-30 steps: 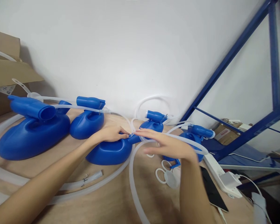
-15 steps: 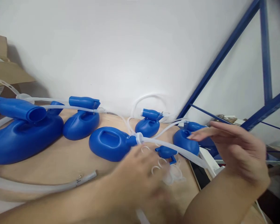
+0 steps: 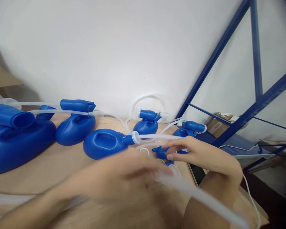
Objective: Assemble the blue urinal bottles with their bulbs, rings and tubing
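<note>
Front-L desk (image 3: 62,173): bare wood b/w big L bottle (image 3: 19,149) & L hand (image 3: 124,171); low pass OK twd mid bottle (image 3: 106,141).
Back edge, L: 2nd bottle (image 3: 77,128) overlaps big one in view, hose (image 3: 59,111) strung across both; no clear slot seen.
Back edge, mid: space b/w 2nd & rear bottle (image 3: 145,127), but tubing crosses low.
Mid-R: white tube (image 3: 159,136) from mid bottle's neck runs R, bars straight reach back.
Front-R: loose tube (image 3: 205,194) (blurred) slants across; R hand (image 3: 193,149) over small blue part (image 3: 161,153), tight.
R edge: shelf frame (image 3: 212,54) beyond.
Above bottles: open air to wall (image 3: 97,47).
</note>
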`<state>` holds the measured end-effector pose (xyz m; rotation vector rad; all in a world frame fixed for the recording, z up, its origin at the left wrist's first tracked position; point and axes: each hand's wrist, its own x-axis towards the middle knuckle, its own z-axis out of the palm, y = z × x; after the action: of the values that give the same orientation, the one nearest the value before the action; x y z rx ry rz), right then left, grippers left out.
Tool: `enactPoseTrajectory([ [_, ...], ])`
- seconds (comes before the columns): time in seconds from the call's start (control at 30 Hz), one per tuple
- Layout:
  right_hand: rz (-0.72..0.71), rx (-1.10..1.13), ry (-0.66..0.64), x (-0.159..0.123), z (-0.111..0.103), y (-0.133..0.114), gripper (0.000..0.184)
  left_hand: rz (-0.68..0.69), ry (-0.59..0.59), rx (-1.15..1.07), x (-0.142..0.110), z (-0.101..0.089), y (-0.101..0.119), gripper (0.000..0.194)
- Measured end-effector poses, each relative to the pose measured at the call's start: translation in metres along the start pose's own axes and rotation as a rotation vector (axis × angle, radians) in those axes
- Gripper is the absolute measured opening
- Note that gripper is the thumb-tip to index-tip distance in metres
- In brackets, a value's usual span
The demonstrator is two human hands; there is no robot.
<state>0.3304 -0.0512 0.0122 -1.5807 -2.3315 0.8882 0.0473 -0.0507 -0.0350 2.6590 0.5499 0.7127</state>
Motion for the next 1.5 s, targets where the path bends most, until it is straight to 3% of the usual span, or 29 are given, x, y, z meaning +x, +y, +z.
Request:
enactPoseTrajectory([
  [0.03, -0.003, 0.016, -0.019, 0.001, 0.000, 0.005, 0.036, -0.014, -0.006, -0.065, 0.000, -0.015, -0.011, 0.048],
  [0.1, -0.062, 0.087, -0.012, 0.000, -0.001, 0.017, 0.053, -0.192, 0.050, -0.352, -0.002, -0.040, -0.033, 0.044],
  [0.17, -0.208, 0.214, 0.047, -0.003, -0.002, 0.029, 0.096, -0.277, 0.174, -0.520, -0.005, -0.057, -0.054, 0.045],
  [0.23, -0.420, 0.386, 0.183, -0.004, -0.002, 0.033, 0.126, -0.319, 0.212, -0.586, -0.009, -0.069, -0.072, 0.043],
  [0.3, -0.540, 0.549, 0.370, 0.000, -0.001, 0.027, 0.128, -0.339, 0.157, -0.604, -0.014, -0.075, -0.087, 0.039],
  [0.33, -0.520, 0.596, 0.478, 0.004, 0.000, 0.021, 0.123, -0.342, 0.110, -0.614, -0.016, -0.078, -0.092, 0.036],
  [0.43, -0.274, 0.523, 0.799, 0.018, 0.004, 0.001, 0.110, -0.358, 0.001, -0.657, -0.022, -0.082, -0.100, 0.030],
  [0.5, -0.143, 0.365, 0.887, 0.022, 0.005, -0.006, 0.100, -0.383, -0.018, -0.669, -0.025, -0.084, -0.101, 0.029],
  [0.53, -0.115, 0.277, 0.846, 0.022, 0.005, -0.007, 0.092, -0.393, -0.007, -0.668, -0.027, -0.085, -0.102, 0.029],
  [0.6, -0.119, 0.089, 0.638, 0.017, 0.005, -0.006, 0.080, -0.400, 0.037, -0.675, -0.029, -0.087, -0.102, 0.029],
  [0.7, -0.137, -0.131, 0.384, 0.010, 0.003, -0.001, 0.073, -0.403, 0.080, -0.669, -0.031, -0.090, -0.107, 0.029],
  [0.77, -0.109, -0.157, 0.352, 0.012, 0.002, 0.005, 0.075, -0.409, 0.100, -0.658, -0.032, -0.091, -0.113, 0.030],
  [0.9, -0.130, 0.000, 0.297, 0.030, 0.001, 0.023, 0.076, -0.433, 0.209, -0.670, -0.035, -0.089, -0.127, 0.033],
  [1.0, -0.214, 0.087, 0.289, 0.042, -0.001, 0.032, 0.056, -0.430, 0.234, -0.606, -0.038, -0.089, -0.134, 0.033],
  [1.1, -0.251, 0.074, 0.324, 0.046, -0.001, 0.030, 0.046, -0.457, 0.252, -0.408, -0.037, -0.093, -0.133, 0.035],
  [1.2, -0.275, -0.003, 0.326, 0.051, 0.004, 0.018, 0.043, -0.478, 0.419, 0.036, -0.028, -0.092, -0.114, 0.039],
  [1.3, -0.364, -0.072, 0.392, 0.064, 0.016, 0.001, 0.042, -0.245, 0.561, 0.480, -0.013, -0.076, -0.080, 0.041],
  [1.37, -0.452, -0.080, 0.461, 0.074, 0.025, -0.010, 0.042, -0.071, 0.539, 0.629, -0.003, -0.056, -0.055, 0.040],
  [1.5, -0.574, -0.046, 0.505, 0.086, 0.039, -0.027, 0.024, 0.060, 0.446, 0.848, 0.011, -0.020, -0.028, 0.038],
])
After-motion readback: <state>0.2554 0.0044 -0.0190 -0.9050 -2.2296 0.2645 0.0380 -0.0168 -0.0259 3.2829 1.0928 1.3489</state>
